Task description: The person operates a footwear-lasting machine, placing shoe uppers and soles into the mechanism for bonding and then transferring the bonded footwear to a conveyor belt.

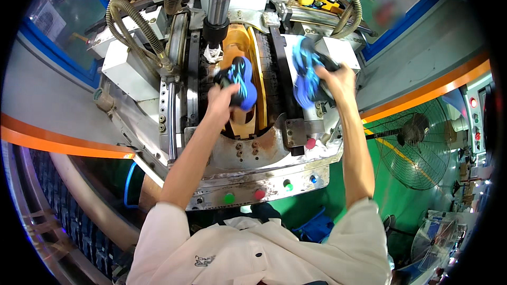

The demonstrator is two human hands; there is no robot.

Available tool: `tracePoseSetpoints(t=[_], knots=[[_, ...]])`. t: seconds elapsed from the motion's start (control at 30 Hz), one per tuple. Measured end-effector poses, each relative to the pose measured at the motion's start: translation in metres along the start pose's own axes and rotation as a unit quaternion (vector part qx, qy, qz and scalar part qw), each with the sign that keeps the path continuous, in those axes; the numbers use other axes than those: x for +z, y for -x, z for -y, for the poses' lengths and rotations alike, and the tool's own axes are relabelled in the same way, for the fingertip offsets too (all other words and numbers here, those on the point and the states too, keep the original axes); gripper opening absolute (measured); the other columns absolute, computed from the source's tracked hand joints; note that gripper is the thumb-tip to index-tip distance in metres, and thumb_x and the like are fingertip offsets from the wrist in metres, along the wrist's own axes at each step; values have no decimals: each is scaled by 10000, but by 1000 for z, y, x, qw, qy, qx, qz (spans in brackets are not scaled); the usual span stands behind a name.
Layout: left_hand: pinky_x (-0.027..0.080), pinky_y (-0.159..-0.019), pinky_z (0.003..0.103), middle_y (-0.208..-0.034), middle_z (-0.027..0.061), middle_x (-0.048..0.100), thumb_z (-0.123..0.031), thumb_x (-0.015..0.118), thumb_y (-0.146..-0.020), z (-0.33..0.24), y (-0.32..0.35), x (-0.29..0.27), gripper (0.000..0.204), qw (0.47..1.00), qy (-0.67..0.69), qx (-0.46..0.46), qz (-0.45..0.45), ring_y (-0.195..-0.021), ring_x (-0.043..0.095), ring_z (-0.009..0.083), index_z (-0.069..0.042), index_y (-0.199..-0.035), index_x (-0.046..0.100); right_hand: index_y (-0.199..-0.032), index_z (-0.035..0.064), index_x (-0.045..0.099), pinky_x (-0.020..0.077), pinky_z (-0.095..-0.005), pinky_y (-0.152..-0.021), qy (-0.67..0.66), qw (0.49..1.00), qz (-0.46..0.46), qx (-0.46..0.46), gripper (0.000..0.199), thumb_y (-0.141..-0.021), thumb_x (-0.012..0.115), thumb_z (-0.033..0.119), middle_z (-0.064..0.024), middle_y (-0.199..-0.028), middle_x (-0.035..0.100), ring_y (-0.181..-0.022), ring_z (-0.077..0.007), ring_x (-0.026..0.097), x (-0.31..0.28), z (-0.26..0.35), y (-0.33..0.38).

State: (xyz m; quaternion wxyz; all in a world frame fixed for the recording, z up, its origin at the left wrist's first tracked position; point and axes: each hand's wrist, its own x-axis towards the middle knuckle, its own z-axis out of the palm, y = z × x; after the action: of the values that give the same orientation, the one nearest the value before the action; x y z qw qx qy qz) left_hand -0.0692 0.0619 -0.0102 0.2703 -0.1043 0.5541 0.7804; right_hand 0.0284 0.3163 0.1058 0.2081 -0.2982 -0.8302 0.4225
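My left hand [223,99] is closed on a black shoe [246,85] with blue streaks and a blue-purple sole edge. That shoe is over the yellow-orange cradle [237,42] in the middle of the machine, and whether it touches the cradle cannot be seen. A similar blue-and-black shoe [304,68] is gripped in my right hand [339,80], above the machine's right side. Motion smears both shoes, the right one more. Part of each shoe is hidden behind my fingers.
A metal press cylinder [217,16] hangs close beyond my left hand. Ribbed hoses [132,18] curve at the upper left. Coloured push buttons [259,195] line the front panel. Orange-edged guards [428,87] flank both sides, and a wire fan [414,137] stands at right.
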Motion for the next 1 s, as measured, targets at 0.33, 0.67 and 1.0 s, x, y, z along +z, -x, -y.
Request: tracePoseSetpoints(t=[0.33, 0.67, 1.0], knots=[[453, -823, 278, -1145, 89, 539, -118, 652, -730, 14, 338, -156, 698, 973, -5, 54, -225, -978, 545, 173, -3, -1354, 362, -1069, -10, 504, 500, -399, -846, 222, 968, 105, -48, 526, -669, 741, 237, -208, -1010, 641, -973, -340, 624, 271, 9, -36], [472, -856, 390, -1120, 108, 585, -89, 659, -793, 129, 469, -135, 482, 783, 201, 191, -557, -986, 578, 227, 23, -1229, 485, -1342, -44, 232, 445, -426, -932, 212, 959, 91, -164, 887, -707, 732, 321, -276, -1252, 474, -1135, -328, 529, 290, 8, 2], [512, -756, 355, -920, 58, 597, -128, 637, -824, 218, 506, -115, 286, 704, 356, 146, -597, -831, 596, 167, 11, -1060, 555, -985, 55, 626, 475, -401, -730, -66, 735, 411, -536, 176, -850, 519, 86, -126, -894, 594, -860, -333, 578, 247, -98, 349]])
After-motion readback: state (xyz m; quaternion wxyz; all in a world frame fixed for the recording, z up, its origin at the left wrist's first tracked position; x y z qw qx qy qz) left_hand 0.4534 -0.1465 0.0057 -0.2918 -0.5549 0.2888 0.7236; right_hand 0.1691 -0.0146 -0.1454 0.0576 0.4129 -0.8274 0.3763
